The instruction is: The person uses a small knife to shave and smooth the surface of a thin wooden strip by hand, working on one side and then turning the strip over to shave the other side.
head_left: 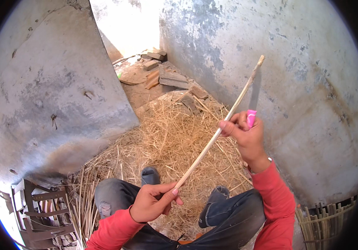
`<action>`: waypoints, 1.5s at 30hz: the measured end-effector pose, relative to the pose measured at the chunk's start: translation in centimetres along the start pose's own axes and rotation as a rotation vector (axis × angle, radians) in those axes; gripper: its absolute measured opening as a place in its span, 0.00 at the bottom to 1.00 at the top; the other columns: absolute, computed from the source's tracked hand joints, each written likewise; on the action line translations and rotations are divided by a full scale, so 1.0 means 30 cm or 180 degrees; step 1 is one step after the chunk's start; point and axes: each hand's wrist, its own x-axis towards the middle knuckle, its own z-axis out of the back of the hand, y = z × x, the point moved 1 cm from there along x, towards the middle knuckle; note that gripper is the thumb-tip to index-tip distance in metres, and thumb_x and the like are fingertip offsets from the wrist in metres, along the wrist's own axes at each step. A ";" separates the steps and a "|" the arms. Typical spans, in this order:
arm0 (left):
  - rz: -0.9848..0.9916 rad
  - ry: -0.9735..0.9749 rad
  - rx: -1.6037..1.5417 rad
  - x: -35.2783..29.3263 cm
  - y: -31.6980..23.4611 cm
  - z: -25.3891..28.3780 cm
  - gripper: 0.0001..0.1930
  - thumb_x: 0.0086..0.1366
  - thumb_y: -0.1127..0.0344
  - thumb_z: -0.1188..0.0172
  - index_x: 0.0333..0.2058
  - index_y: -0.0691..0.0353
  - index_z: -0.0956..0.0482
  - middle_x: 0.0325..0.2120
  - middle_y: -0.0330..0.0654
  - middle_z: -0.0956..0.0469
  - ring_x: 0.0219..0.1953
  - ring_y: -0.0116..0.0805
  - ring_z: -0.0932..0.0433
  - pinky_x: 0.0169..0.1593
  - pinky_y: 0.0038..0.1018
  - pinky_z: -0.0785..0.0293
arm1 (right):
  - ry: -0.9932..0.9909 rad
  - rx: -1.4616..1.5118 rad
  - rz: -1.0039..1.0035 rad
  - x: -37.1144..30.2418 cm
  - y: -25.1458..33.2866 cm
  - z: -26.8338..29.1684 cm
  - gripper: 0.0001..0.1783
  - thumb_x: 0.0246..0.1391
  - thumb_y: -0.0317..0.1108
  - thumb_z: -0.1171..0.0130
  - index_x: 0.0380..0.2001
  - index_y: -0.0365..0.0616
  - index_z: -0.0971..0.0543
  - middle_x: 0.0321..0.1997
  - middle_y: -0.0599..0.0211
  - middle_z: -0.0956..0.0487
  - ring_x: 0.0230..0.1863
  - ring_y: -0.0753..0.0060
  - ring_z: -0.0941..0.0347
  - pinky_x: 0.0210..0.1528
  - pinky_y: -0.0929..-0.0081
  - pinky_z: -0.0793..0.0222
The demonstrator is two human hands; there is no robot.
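Wall of grey-white, blotched plaster (41,100) fills my left side, and under it, at the left edge of the floor, stands a dark brown slatted frame (49,196). Just to its right, a loose bundle of long, thin, pale strips (79,202) lies along that same edge. Next come my bent legs in dark, dusty trousers (124,193), with a dark grey shoe (150,176) beyond the left knee. My left hand (156,202), out of a red sleeve (114,229), pinches the near end of a long, straight, pale wooden stick (204,155) between thumb and fingers. The stick slants up and away to the right, in the air above the floor, whose middle is covered by a tangle of dry, straw-coloured shavings (170,133). Behind them, toward the floor's far corner, lie grey and reddish blocks (173,80). My right hand (249,139) grasps the stick past its middle, thumb against it, and its curled fingers also hold a pink-handled knife (251,118), the flat grey blade pointing up beside the stick. Another wall, flaking and grey (304,125), rises behind that hand; at the floor's right edge stands a curved piece of upright, pale slats (327,223).
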 end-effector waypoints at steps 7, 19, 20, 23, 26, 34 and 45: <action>-0.0003 0.0229 -0.0038 -0.017 0.030 0.037 0.15 0.71 0.74 0.37 0.55 0.72 0.18 0.35 0.48 0.12 0.26 0.21 0.19 0.30 0.18 0.22 | -0.0891 0.0274 0.0446 0.035 0.020 0.104 0.27 0.57 0.21 0.30 0.20 0.52 0.39 0.29 0.63 0.20 0.26 0.78 0.22 0.27 0.81 0.24; -0.1474 -0.0151 0.1480 0.005 0.002 0.028 0.13 0.66 0.78 0.36 0.50 0.71 0.15 0.29 0.43 0.14 0.27 0.25 0.19 0.31 0.22 0.25 | -0.0393 -0.0864 0.0225 -0.004 0.035 0.101 0.22 0.74 0.47 0.45 0.30 0.41 0.25 0.20 0.80 0.32 0.21 0.88 0.37 0.24 0.83 0.44; -0.1483 -0.0152 0.1482 0.004 0.001 0.029 0.13 0.66 0.78 0.36 0.50 0.71 0.15 0.29 0.43 0.14 0.27 0.25 0.19 0.31 0.22 0.25 | -0.0449 -0.1257 0.0298 -0.005 0.027 0.101 0.21 0.73 0.47 0.44 0.30 0.40 0.24 0.19 0.79 0.32 0.21 0.86 0.36 0.24 0.79 0.43; -0.1755 -0.0176 0.1659 0.004 0.010 0.027 0.16 0.64 0.81 0.36 0.51 0.71 0.16 0.27 0.44 0.15 0.28 0.29 0.16 0.32 0.22 0.24 | -0.0300 -0.1956 0.0355 -0.044 0.040 0.062 0.21 0.71 0.45 0.42 0.30 0.39 0.22 0.17 0.73 0.32 0.19 0.80 0.35 0.23 0.72 0.41; -0.1911 -0.0427 0.1548 0.005 0.033 0.022 0.16 0.64 0.81 0.36 0.51 0.71 0.16 0.27 0.44 0.15 0.27 0.28 0.17 0.32 0.22 0.25 | 0.0144 -0.2203 0.0654 -0.096 0.041 -0.060 0.21 0.70 0.44 0.40 0.27 0.40 0.23 0.15 0.64 0.32 0.16 0.71 0.35 0.21 0.66 0.40; -0.2115 -0.0514 0.1699 0.004 0.038 0.021 0.16 0.64 0.82 0.37 0.51 0.72 0.16 0.27 0.44 0.15 0.27 0.28 0.16 0.32 0.21 0.24 | -0.0259 -0.2408 0.0899 -0.069 0.042 -0.078 0.22 0.69 0.42 0.39 0.23 0.40 0.27 0.14 0.57 0.31 0.13 0.61 0.34 0.17 0.64 0.42; -0.2079 -0.0604 0.1441 -0.001 0.029 0.011 0.16 0.64 0.83 0.38 0.51 0.73 0.16 0.28 0.46 0.14 0.29 0.29 0.15 0.33 0.22 0.21 | 0.0011 -0.2468 0.1147 -0.081 0.012 -0.115 0.21 0.68 0.42 0.38 0.23 0.42 0.27 0.15 0.59 0.31 0.13 0.59 0.33 0.18 0.64 0.40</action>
